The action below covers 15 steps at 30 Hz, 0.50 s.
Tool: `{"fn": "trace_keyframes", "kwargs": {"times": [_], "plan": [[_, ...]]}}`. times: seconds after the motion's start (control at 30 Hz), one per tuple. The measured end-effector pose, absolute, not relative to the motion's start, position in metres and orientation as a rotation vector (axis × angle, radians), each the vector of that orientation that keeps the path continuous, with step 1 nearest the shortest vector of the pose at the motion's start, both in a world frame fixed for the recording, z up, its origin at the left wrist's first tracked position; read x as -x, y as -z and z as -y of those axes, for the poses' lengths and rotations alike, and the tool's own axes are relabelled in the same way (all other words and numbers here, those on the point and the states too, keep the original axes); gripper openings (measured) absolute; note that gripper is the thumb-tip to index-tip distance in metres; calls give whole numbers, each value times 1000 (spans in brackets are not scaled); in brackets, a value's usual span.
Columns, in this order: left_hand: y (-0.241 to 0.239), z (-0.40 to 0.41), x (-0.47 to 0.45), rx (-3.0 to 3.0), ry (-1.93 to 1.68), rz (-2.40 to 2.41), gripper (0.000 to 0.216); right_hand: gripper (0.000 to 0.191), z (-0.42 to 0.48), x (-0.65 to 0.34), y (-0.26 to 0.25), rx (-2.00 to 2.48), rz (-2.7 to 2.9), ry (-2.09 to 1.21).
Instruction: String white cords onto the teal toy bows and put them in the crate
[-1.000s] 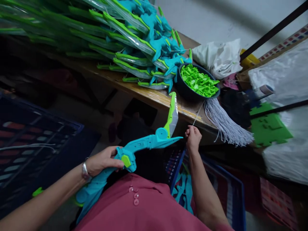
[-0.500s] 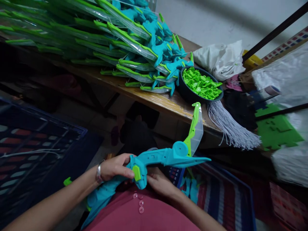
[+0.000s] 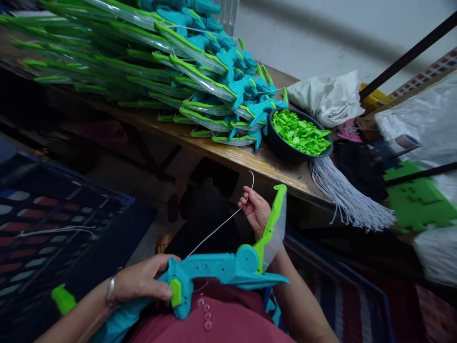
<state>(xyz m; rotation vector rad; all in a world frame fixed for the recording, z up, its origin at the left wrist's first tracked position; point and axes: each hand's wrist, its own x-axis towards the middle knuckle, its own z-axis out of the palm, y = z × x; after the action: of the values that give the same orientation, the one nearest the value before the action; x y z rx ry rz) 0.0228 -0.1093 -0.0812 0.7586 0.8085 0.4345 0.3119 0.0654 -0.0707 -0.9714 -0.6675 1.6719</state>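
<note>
My left hand [image 3: 144,281], with a silver bracelet at the wrist, is closed around a teal toy crossbow [image 3: 214,267] held across my lap. A lime-green arm with a clear plastic web stands up at its right end, and a green hexagonal piece sits beside my thumb. In my right hand [image 3: 255,209], raised behind that arm, the fingertips pinch a thin white string [image 3: 217,228]. The string runs taut down to the toy near my left hand, and its free end curls above my fingers. Where it fastens is hidden.
Many similar teal and green toys [image 3: 200,71] are stacked on the wooden table [image 3: 257,159]. Next to them stand a dark bowl [image 3: 276,143] of small green parts and a bundle of white strings [image 3: 352,195]. Blue crates [image 3: 117,190] flank my lap.
My right hand has come out from under the toy crossbow and moved up and to the right, drawing the white string into view. The toy has shifted down and left with my left hand.
</note>
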Motion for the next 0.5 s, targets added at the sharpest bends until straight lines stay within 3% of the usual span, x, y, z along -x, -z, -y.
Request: {"fn": "trace_keyframes", "kwargs": {"times": [0.5], "plan": [[86,129,-4,-934,-368,-1041,60,36,-114,-324,62,1045,758,-1443]]}}
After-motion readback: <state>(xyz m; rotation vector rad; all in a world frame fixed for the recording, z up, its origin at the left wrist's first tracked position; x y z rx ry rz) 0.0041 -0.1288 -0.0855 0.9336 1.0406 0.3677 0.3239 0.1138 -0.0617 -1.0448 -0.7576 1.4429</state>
